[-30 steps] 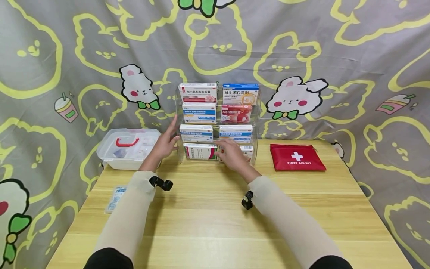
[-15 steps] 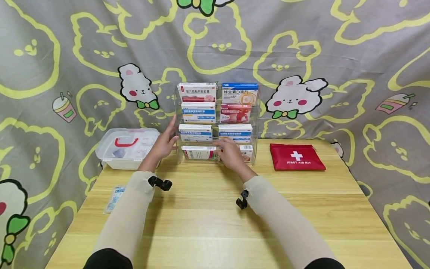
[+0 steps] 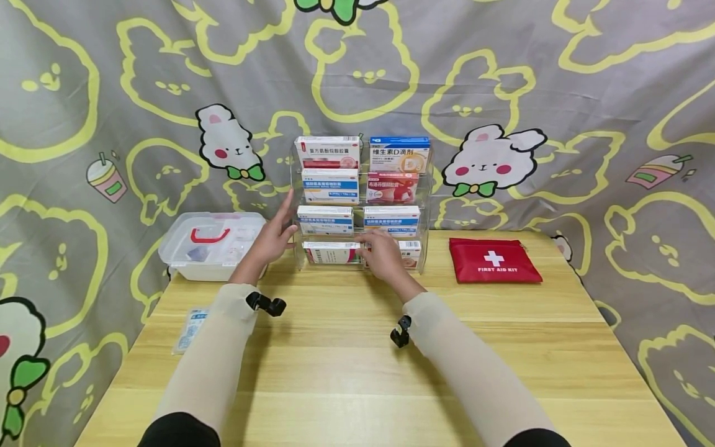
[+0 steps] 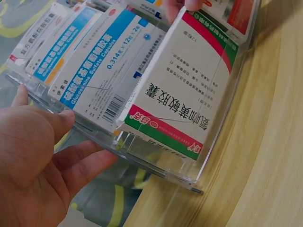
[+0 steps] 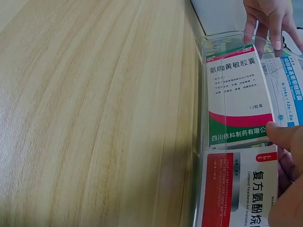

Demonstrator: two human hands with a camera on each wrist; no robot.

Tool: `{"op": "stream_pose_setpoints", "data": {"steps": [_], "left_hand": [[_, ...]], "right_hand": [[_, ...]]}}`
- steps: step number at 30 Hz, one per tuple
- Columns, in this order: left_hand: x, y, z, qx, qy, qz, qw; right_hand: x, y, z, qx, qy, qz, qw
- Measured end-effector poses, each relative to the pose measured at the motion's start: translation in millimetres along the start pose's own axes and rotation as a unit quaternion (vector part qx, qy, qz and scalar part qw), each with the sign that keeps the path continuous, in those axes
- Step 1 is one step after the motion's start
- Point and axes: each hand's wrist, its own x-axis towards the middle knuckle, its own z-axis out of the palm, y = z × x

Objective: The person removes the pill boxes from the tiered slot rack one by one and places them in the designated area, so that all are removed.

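A clear display rack (image 4: 156, 175) stands upright at the back of the table, medicine boxes in its two columns. My right hand (image 3: 385, 253) pinches the right end of a white medicine box (image 5: 239, 94) with green and magenta bands, in the lowest left slot; its thumb (image 5: 279, 134) lies at the box's corner. Beside the rack's left edge is my left hand (image 3: 272, 239), fingers extended and touching that side. A red and white box (image 5: 239, 189) sits in the lowest right slot, partly hidden by my right hand in the head view.
Left of the rack stands a translucent lidded case (image 3: 212, 248) with a red handle. A red first aid pouch (image 3: 494, 261) lies to the right. Near the left table edge is a small plastic packet (image 3: 192, 329), partly behind my sleeve. A patterned curtain (image 3: 357, 62) hangs behind.
The white box in the lowest left slot has sunk slightly and shifted left, my right hand moving a little left with it. My left hand keeps its place at the rack's side.
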Motion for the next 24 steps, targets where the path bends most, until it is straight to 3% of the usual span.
{"op": "stream_pose_setpoints", "data": {"steps": [12,24], "left_hand": [[-0.7,0.4,0.5,0.000,0.003,0.006,1.0000],[-1.0,0.5,-0.2,-0.012,0.000,0.004,0.9999]], "right_hand": [[1.8,-0.3,-0.6,0.032,0.008,0.014,0.9994],[1.0,2.0,-3.3,0.102,0.007,0.037,0.9940]]}}
